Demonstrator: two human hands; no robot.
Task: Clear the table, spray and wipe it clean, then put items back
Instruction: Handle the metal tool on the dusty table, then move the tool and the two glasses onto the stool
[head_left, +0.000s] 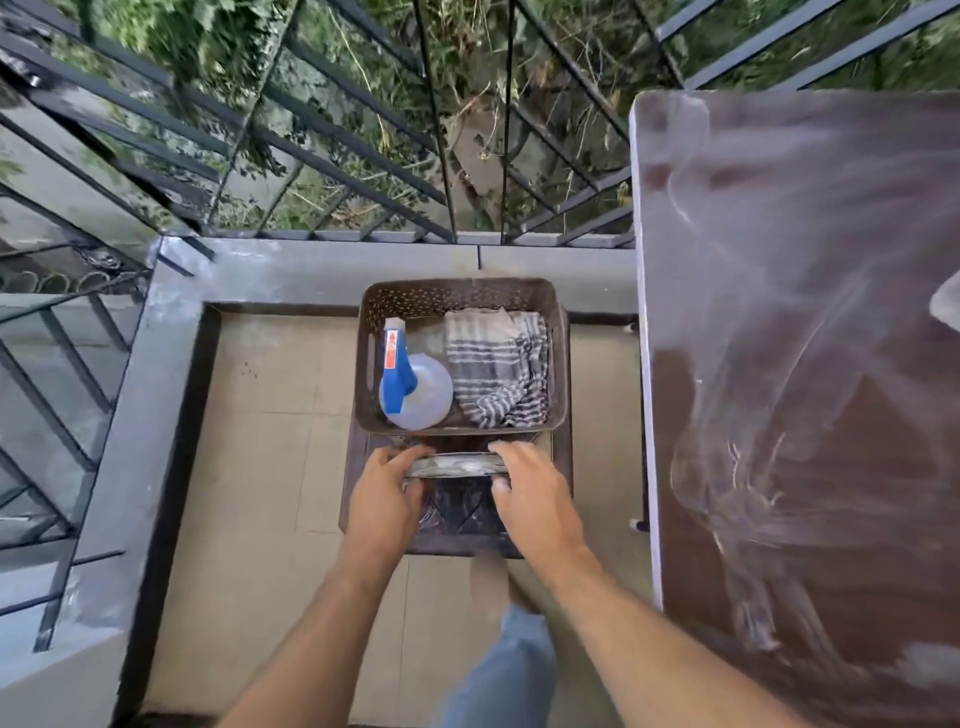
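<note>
1. Table top (810, 364), a dark brown flat board streaked with whitish smears, fills the right side of the frame; it looks sprayed and wiped, so we judge we are at the putting-back stage.
2. Nearest to us, lower centre, our left hand (384, 496) and right hand (535, 493) reach down to a thin, flat, pale-edged item (457, 464), blurred enough that we cannot name it. Each hand has its fingers curled over one end of it, so both hands hold it, one at either side.
3. That item lies between the two hands, across a dark square stool or crate (457, 525) on the beige tiled floor (249, 467), well left of the table.
4. What could go wrong: we judge the item could tilt or slip if one hand lifts ahead of the other, and it could clip the table's pale edge (644, 364) on the swing rightward.
5. Just beyond the hands, touching the item's far side, sits a brown perforated plastic basket (558, 332); a careless lift could nudge it off its perch.
6. Inside the basket stand a translucent spray bottle with a blue trigger (415, 387) on the left and a crumpled grey-and-white striped cloth (498, 364) on the right.
7. Farthest, across the top of the frame, a black metal railing (322, 156) stands before green plants.
</note>
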